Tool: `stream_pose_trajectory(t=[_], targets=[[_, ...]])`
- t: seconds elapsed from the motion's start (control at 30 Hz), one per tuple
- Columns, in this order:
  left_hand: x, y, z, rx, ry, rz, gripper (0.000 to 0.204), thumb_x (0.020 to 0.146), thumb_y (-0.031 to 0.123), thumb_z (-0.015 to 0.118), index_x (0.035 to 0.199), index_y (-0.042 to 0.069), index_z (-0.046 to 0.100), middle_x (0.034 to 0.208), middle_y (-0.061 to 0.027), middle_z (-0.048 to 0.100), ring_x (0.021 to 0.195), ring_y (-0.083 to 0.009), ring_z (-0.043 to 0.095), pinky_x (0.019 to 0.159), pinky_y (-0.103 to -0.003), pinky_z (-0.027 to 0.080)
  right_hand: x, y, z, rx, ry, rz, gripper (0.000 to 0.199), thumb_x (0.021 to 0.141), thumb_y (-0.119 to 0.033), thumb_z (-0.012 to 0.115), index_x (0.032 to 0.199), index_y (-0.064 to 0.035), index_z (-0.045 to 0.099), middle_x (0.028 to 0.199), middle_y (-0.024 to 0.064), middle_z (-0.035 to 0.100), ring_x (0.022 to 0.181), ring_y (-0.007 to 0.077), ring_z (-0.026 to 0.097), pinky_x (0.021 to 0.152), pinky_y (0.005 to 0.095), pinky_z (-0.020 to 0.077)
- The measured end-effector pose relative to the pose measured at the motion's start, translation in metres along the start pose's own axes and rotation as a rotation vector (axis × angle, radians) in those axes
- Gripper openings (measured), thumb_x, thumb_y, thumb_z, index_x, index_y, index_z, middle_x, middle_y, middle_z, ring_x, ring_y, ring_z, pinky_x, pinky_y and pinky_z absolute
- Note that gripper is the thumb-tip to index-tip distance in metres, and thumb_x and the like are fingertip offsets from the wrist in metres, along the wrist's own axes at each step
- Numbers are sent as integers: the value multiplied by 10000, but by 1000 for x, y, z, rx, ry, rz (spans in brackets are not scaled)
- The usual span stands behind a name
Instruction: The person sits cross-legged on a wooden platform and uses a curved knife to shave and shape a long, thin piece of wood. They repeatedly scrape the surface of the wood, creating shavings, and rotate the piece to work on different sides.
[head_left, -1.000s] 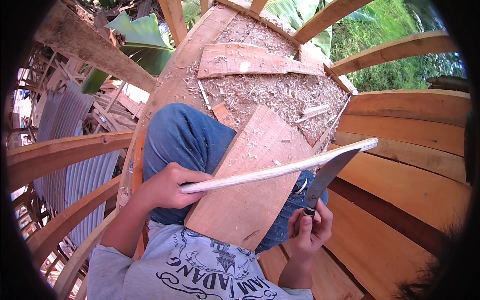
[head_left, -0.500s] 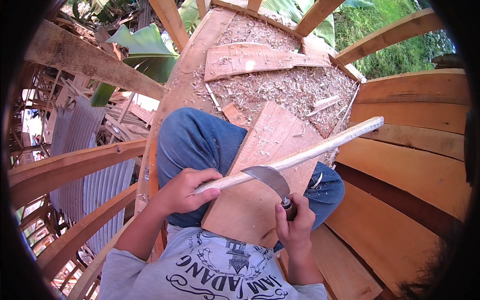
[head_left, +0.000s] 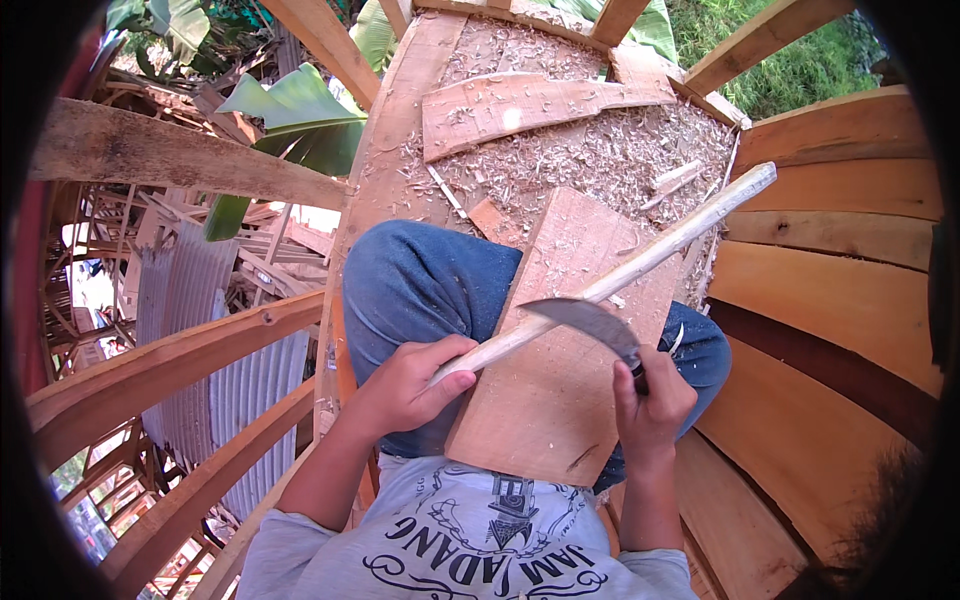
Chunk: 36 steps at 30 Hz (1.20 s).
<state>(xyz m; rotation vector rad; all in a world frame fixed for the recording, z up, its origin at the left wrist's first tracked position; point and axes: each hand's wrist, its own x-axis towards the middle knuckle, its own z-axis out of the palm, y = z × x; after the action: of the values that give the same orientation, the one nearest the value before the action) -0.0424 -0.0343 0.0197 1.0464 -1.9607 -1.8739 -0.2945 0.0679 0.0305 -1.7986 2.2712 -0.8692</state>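
My left hand is closed round the near end of a pale, peeled wooden stick. The stick slants up to the right over a wide board that rests across my lap. In my right hand is the dark handle of a curved sickle. Its blade arches to the left and lies across the stick, a short way beyond my left hand. From this view I cannot tell how deep the edge sits in the wood. A few thin shavings lie on the board.
Wood shavings cover the floor ahead, around a loose cut plank. Slatted plank walls rise on the right. Wooden rails run along the left, with corrugated sheets and banana leaves beyond them.
The view has shifted, so everything sits further right. The stick's far end now points more steeply upward, and my right hand with the sickle has turned along with it.
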Motion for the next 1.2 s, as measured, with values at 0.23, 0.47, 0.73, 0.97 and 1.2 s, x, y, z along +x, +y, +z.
stream_pose_trajectory(t=[0.23, 0.47, 0.73, 0.97, 1.2], targets=[[-5, 2, 3, 23, 47, -8, 292, 925, 260, 501, 1001, -20, 539, 713, -149, 555, 655, -271, 584, 626, -319, 440, 5, 66, -63, 108, 349, 430, 294, 962, -259, 501, 794, -18, 505, 630, -62, 336, 553, 31, 284, 477, 229, 204], [-4, 40, 28, -8, 95, -118, 283, 950, 256, 433, 985, -20, 482, 688, -143, 532, 631, -263, 568, 597, -332, 418, -9, -8, -22, 263, -83, 85, 264, 770, -244, 721, 728, -43, 555, 526, 70, 479, 427, 207, 505, 428, 289, 390], [-21, 74, 62, 115, -1, -138, 361, 971, 313, 396, 1069, -33, 421, 717, -207, 543, 671, -364, 596, 606, -378, 439, -3, 21, -27, 89, 67, 58, 505, 719, -494, 705, 577, -74, 461, 480, 51, 420, 409, 213, 468, 393, 316, 343], [-24, 84, 83, 101, 4, -123, 427, 973, 419, 339, 1002, 0, 417, 702, -50, 465, 565, -111, 452, 527, -264, 377, -5, 45, -36, 37, 242, 4, 574, 765, -526, 665, 557, -53, 414, 471, 48, 351, 401, 209, 392, 398, 320, 310], [-42, 77, 88, 67, -51, -172, 503, 957, 496, 319, 984, 1, 410, 663, -19, 437, 516, -70, 403, 458, -221, 337, -4, 110, -72, 134, 518, 540, 555, 866, -434, 614, 586, -5, 401, 493, 58, 278, 482, 89, 291, 431, 285, 253]])
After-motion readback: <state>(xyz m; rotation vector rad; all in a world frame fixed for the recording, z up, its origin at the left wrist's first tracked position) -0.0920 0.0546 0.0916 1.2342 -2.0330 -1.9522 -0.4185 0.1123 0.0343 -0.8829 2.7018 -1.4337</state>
